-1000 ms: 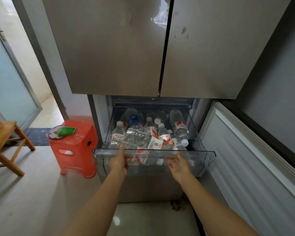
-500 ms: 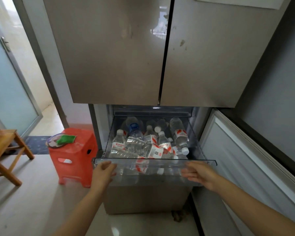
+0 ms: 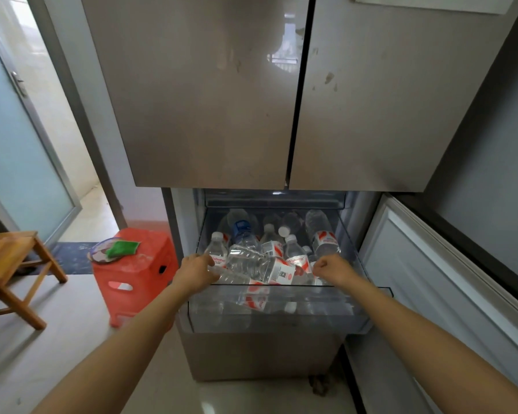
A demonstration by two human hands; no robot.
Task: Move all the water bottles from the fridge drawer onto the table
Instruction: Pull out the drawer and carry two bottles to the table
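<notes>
The clear fridge drawer (image 3: 284, 309) is pulled out below the shut upper doors and holds several water bottles with white caps and red-and-white labels, some upright, some lying. My left hand (image 3: 195, 271) is inside the drawer's front left corner, its fingers wrapped on a water bottle (image 3: 219, 252) there. My right hand (image 3: 331, 266) is at the front right, curled into a fist around a bottle neck (image 3: 311, 259) that it mostly hides. A blue-capped bottle (image 3: 243, 231) stands further back.
A red plastic stool (image 3: 138, 276) with a plate and a green cloth stands left of the fridge. A wooden table (image 3: 3, 255) is at the far left. The lower fridge door (image 3: 437, 282) hangs open on the right. Pale floor lies below.
Both hands left the drawer's front rim and went over it in among the bottles, closing on them. The drawer stays pulled out.
</notes>
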